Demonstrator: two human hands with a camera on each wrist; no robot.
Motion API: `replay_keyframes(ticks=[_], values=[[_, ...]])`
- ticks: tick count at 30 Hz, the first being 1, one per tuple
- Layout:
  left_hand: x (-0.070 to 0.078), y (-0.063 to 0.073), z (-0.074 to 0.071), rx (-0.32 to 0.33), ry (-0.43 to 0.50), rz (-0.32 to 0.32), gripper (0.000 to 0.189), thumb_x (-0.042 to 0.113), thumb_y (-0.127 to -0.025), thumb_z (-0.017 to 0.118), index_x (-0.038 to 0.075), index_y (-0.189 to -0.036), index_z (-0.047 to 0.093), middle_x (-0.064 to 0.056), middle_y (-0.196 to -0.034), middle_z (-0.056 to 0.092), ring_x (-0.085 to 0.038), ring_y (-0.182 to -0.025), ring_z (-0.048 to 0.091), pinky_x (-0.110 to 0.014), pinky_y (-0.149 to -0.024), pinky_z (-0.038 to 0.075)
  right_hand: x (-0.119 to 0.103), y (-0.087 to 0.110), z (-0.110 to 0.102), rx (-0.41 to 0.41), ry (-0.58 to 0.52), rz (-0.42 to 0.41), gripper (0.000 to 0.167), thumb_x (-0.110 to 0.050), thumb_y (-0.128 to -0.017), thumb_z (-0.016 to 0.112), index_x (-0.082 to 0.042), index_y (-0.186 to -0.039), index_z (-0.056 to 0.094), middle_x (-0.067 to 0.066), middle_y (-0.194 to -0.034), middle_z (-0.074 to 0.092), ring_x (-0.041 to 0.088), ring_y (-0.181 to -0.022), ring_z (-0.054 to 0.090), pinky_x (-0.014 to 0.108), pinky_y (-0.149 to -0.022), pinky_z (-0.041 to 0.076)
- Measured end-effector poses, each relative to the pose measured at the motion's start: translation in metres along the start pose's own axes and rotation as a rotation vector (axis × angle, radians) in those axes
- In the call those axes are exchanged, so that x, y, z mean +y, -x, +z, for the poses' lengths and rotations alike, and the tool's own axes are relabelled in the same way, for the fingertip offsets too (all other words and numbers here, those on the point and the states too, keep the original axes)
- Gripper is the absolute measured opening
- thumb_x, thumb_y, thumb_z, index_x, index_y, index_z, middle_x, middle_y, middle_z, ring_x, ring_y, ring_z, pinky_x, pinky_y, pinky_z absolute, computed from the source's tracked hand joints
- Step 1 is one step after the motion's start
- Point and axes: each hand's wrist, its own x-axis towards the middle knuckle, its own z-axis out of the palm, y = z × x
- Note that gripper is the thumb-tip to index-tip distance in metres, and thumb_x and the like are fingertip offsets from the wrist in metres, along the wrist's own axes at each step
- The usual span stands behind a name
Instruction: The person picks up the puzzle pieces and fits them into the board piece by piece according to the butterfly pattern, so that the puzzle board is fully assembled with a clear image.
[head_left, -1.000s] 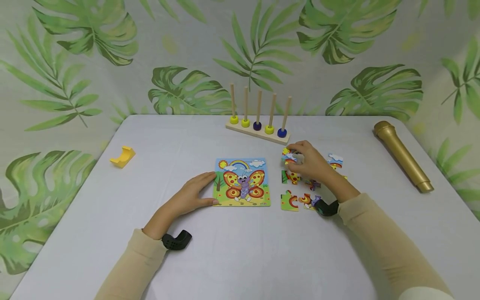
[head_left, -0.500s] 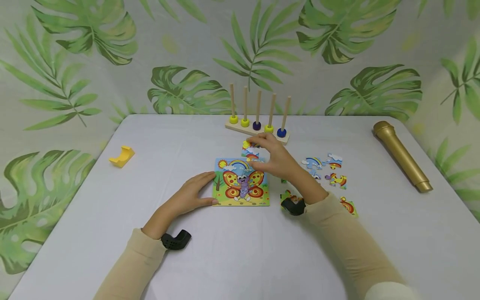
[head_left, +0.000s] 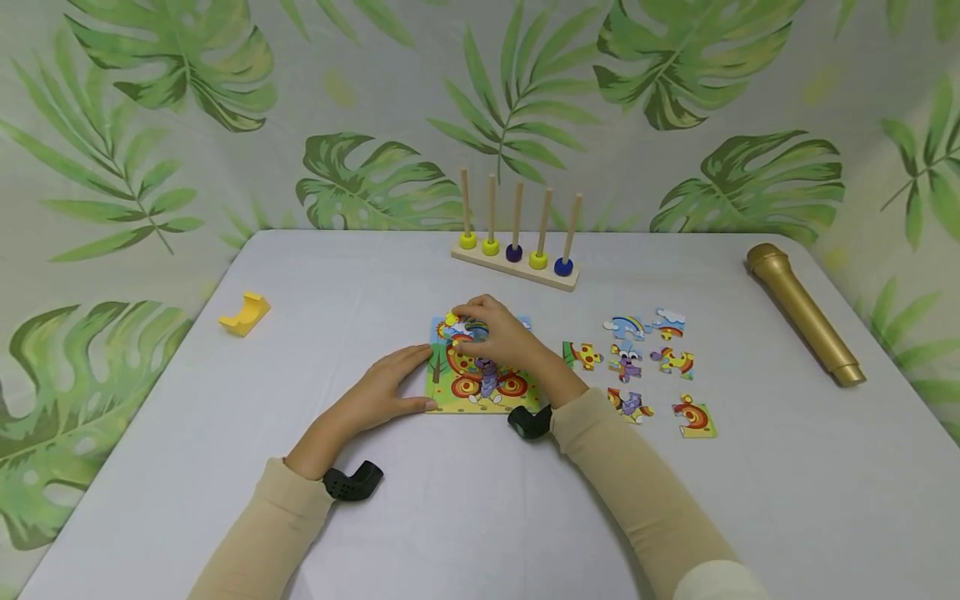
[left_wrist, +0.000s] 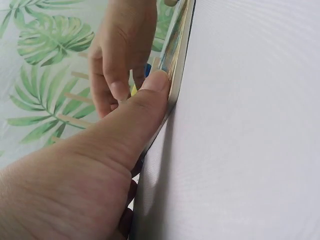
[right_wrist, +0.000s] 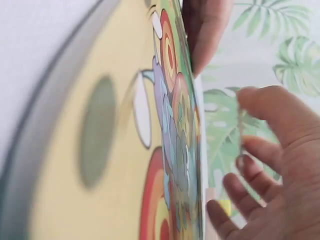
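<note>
My left hand [head_left: 378, 390] rests at the left edge of a square butterfly puzzle board [head_left: 483, 403], fingers and thumb fairly straight. In the left wrist view its thumb [left_wrist: 145, 100] lies along the board's edge. Over the board's upper left, my right hand [head_left: 498, 333] pinches a puzzle piece [head_left: 451, 320] with a yellow sun, between thumb and fingertips. The right wrist view catches that piece [right_wrist: 241, 127] edge-on, apart from the board. Part of the picture is hidden behind the right hand.
Several loose puzzle pieces [head_left: 625, 363] lie right of the board. Behind stands a wooden peg stand [head_left: 516, 265] with yellow and blue rings. A gold toy microphone [head_left: 806, 315] lies far right, a yellow block [head_left: 245, 314] at left.
My right hand has carried the sun piece leftward from the loose pieces to over the board's upper left, uncovering most of the others. The left hand has stayed at the board's edge.
</note>
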Motion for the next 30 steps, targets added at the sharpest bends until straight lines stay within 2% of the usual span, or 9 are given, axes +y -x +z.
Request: replay_keyframes(ticks=[3,8,12,17,21,30], values=[[0.001,0.0,0.0,-0.002,-0.001,0.001,0.08,0.046,-0.078,0.065,0.006,-0.139,0.033,-0.01,-0.142,0.031,-0.027,-0.131,0.023,-0.045,-0.104,0.018,0.005,-0.001,0.004,-0.033,0.068,0.034,0.054,-0.03,-0.081,0.067,-0.011,-0.129,0.05,0.006,-0.121,0.043,0.022,-0.112,0.04,0.041,-0.094,0.035],[0.001,0.0,-0.001,-0.005,0.001,0.002,0.08,0.046,-0.078,0.065,0.005,-0.139,0.033,-0.01,-0.142,0.03,-0.028,-0.131,0.023,-0.045,-0.104,0.018,0.007,-0.001,0.007,-0.06,0.184,0.038,0.053,-0.034,-0.081,0.066,-0.014,-0.128,0.052,0.007,-0.123,0.045,0.024,-0.112,0.039,0.042,-0.095,0.032],[0.0,0.0,0.0,-0.005,-0.002,-0.002,0.08,0.048,-0.078,0.064,0.006,-0.139,0.033,-0.009,-0.142,0.03,-0.027,-0.131,0.022,-0.045,-0.104,0.018,0.009,-0.001,0.006,-0.061,0.144,0.061,0.053,-0.033,-0.08,0.067,-0.012,-0.127,0.052,0.009,-0.126,0.042,0.025,-0.115,0.037,0.042,-0.096,0.032],[0.0,0.0,0.001,-0.003,0.003,0.0,0.08,0.047,-0.078,0.064,0.006,-0.139,0.033,-0.01,-0.142,0.03,-0.027,-0.131,0.022,-0.045,-0.104,0.018,0.014,-0.001,0.004,-0.057,0.075,0.098,0.044,-0.025,-0.082,0.066,-0.012,-0.122,0.055,0.008,-0.131,0.038,0.026,-0.121,0.032,0.042,-0.099,0.029],[-0.001,0.0,0.001,-0.003,-0.003,-0.003,0.08,0.047,-0.078,0.064,0.007,-0.139,0.033,-0.009,-0.142,0.03,-0.027,-0.131,0.022,-0.045,-0.104,0.018,0.015,-0.001,0.004,-0.058,0.087,0.085,0.039,-0.022,-0.084,0.064,-0.011,-0.121,0.056,0.007,-0.131,0.039,0.027,-0.122,0.031,0.043,-0.1,0.026],[0.0,0.0,0.0,-0.006,-0.011,0.0,0.08,0.047,-0.078,0.065,0.006,-0.139,0.033,-0.01,-0.142,0.03,-0.027,-0.131,0.022,-0.045,-0.104,0.018,0.012,-0.005,0.008,-0.034,0.134,0.09,0.038,-0.026,-0.085,0.063,-0.017,-0.122,0.057,0.007,-0.128,0.042,0.027,-0.119,0.033,0.042,-0.098,0.03]])
